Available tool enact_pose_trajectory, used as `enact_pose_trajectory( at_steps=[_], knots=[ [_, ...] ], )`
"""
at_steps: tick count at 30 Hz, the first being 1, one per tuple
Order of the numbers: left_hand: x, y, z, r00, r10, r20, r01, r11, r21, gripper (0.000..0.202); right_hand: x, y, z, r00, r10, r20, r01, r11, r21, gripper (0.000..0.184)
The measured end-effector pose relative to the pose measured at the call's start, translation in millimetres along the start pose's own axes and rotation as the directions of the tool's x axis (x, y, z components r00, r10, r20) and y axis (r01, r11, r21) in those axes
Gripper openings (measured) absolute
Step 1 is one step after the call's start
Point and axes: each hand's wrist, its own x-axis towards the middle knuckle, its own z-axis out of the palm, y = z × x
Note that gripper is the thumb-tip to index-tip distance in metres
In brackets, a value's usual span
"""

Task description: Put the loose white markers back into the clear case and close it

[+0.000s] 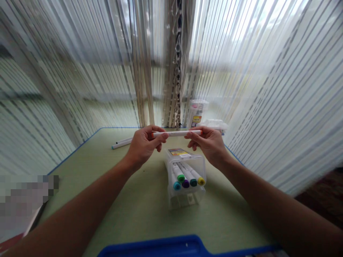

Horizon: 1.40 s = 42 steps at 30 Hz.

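Observation:
A white marker with orange ends (177, 133) is held level above the table, one end in each hand. My left hand (144, 142) pinches its left end between thumb and fingers. On the right end, my right hand (210, 142) is closed in the same kind of grip. Below and between the hands lies a clear plastic marker case (169, 167) on its side, its open end facing me. Several white markers (184, 171) with green, blue, purple, teal and yellow ends rest inside. Two more loose markers (122, 143) lie left of my left hand, partly hidden by it.
The pale green table (128, 214) has a blue edge, with a blue tray (152, 246) at its front. Another clear case (197, 112) stands upright at the back, beside a crumpled white plastic item (214, 124). String curtains (107, 71) hang behind. A blurred-out object (21, 210) sits at left.

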Motion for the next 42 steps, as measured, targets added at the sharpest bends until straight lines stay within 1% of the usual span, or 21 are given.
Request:
enact_pose_trajectory(
  at_steps=[3, 6, 11, 20, 24, 31, 38, 42],
  knots=[
    [0.8, -0.8, -1.1, 1.0, 0.017, -0.019, -0.016, 1.0, 0.027, 0.031, 0.7, 0.3, -0.1, 1.0, 0.001, 0.003, -0.001, 1.0, 0.008, 0.025],
    [2.0, -0.7, -2.0, 1.0, 0.0, -0.028, 0.0, 1.0, 0.024, 0.032, 1.2, -0.7, -0.2, 1.0, 0.014, 0.002, -0.014, 1.0, 0.012, 0.027],
    [2.4, 0.2, -1.5, 0.998, -0.04, -0.052, 0.038, 0.998, -0.047, 0.035, 0.9, -3.5, -0.8, 0.999, 0.041, 0.006, -0.041, 0.999, 0.034, 0.028],
    [3.1, 0.4, -0.6, 0.993, -0.108, -0.045, 0.1, 0.983, -0.156, 0.027, 2.2, -4.1, -2.1, 0.996, 0.089, 0.0, -0.089, 0.99, 0.107, 0.026],
    [3.5, 1.2, -0.6, 0.988, -0.142, -0.061, 0.127, 0.97, -0.205, 0.023, 2.4, -7.1, -1.3, 0.994, 0.112, 0.0, -0.111, 0.984, 0.136, 0.023],
    [3.5, 3.9, 1.7, 0.98, -0.185, -0.074, 0.158, 0.948, -0.275, 0.023, 3.2, -7.5, -1.6, 0.992, 0.128, 0.001, -0.127, 0.98, 0.153, 0.022],
    [3.3, 5.0, 2.1, 0.98, -0.183, -0.082, 0.155, 0.949, -0.275, 0.023, 3.1, -5.7, -1.5, 0.993, 0.114, -0.013, -0.112, 0.985, 0.128, 0.022],
    [2.6, 3.2, 1.9, 0.987, -0.152, -0.052, 0.134, 0.955, -0.263, 0.022, 3.4, -3.5, -3.0, 0.996, 0.082, -0.026, -0.078, 0.99, 0.12, 0.023]
  ],
)
